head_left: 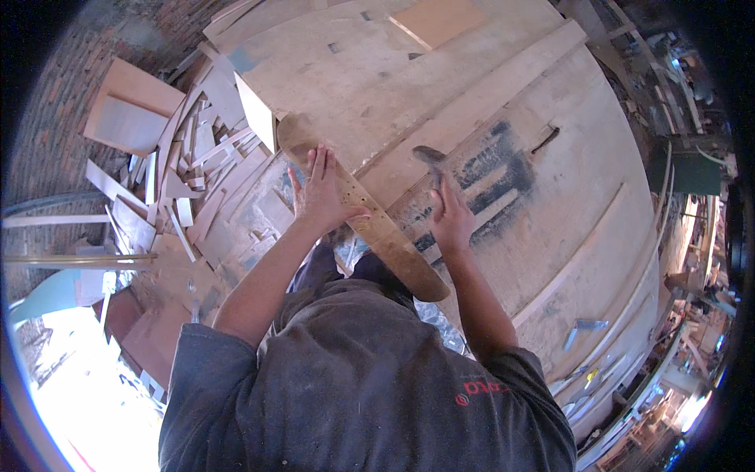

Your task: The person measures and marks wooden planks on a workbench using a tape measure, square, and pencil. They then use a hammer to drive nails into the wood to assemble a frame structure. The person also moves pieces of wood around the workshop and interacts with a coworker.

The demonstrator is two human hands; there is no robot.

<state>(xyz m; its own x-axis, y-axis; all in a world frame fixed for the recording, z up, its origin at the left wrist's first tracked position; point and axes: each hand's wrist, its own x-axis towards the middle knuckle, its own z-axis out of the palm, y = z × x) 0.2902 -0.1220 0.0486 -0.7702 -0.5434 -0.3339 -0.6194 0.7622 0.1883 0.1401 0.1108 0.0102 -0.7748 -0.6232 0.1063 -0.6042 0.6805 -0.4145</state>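
Note:
A long, rounded-end wooden board [397,250] lies slantwise in front of me, with small dark holes or nail marks near its middle. My left hand [321,195] rests flat on it, fingers stretched and thumb spread across its face. To the right, my right hand [451,220] is closed round the handle of what looks like a hammer [429,155]. Its dark head points away from me, above the worktable [480,86], and apart from the board. A dark-stained patch [503,169] marks the tabletop beside the hammer.
Offcuts and thin wood strips [197,149] are heaped on the left. A flat wooden panel [436,22] lies at the far side of the table. Long strips [574,256] run along the right, near a small blue item [583,330]. A brick wall [55,102] stands far left.

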